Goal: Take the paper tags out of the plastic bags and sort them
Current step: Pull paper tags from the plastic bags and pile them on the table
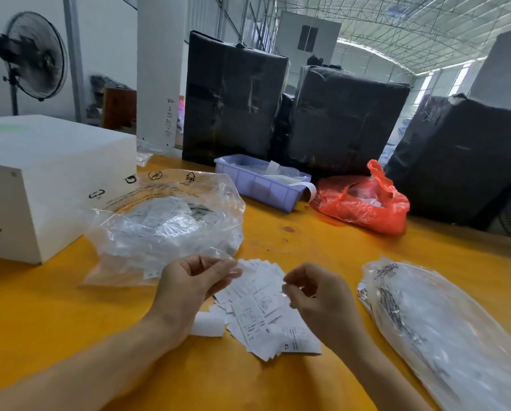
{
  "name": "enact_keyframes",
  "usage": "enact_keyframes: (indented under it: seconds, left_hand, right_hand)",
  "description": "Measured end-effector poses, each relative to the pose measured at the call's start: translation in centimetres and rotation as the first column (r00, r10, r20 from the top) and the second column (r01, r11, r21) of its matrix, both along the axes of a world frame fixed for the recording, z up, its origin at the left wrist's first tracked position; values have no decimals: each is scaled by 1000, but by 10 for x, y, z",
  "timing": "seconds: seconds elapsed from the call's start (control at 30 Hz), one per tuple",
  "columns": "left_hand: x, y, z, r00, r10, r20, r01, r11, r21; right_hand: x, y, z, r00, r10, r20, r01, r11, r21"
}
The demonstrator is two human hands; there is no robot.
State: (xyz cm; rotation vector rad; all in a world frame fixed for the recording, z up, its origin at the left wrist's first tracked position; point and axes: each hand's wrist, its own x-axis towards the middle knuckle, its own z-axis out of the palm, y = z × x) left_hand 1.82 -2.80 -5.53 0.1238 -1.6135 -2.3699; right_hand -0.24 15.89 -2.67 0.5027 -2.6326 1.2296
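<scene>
The left hand [189,287] holds a small clear plastic bag [218,258] pinched between thumb and curled fingers. The right hand [313,292] has its fingertips drawn together; whether it pinches anything cannot be told. Both hover over a loose pile of white paper tags [266,315] lying on the table; 2 tags read "S" and "XL". A white roll [208,324] lies just beside the pile, partly hidden by the left wrist.

Behind the left hand sits a large clear bag [165,221] holding more tags, printed with recycling symbols. A flat stack of clear bags [444,330] lies to the right. Farther back: a white box [40,179], a lilac tray [257,185], a red bag [364,203], black wrapped bales [233,99], a fan [32,54].

The table [322,247] is orange-yellow, in a warehouse.
</scene>
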Motion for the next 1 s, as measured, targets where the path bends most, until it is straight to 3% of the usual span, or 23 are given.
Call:
enact_keyframes:
  seconds: [0.13,0.3,0.43,0.7,0.8,0.9,1.0]
  left_hand:
    - [-2,-3,-3,997,70,26,-66,987,-148]
    - [1,2,-7,996,87,10,-79,947,-311]
    - [1,5,-8,998,52,18,-43,937,-346]
    - [8,10,-7,987,-141,74,156,943,-295]
    - [11,12,-5,978,-183,99,204,932,-301]
    - [12,13,-3,976,-191,106,215,924,-317]
    - [13,14,-2,972,-201,119,229,918,-323]
  right_hand:
    - [3,-6,-6,981,75,180,-114,971,212]
    - [4,-27,-22,986,-28,163,-56,871,488]
    - [2,-21,-23,964,-38,263,-30,968,249]
    - [-3,-2,-13,904,-7,428,63,991,-116]
    - [-5,3,-7,905,39,423,100,948,-302]
    - [-5,4,3,889,143,435,130,832,-539]
    - [-1,3,13,864,259,433,106,746,-658]
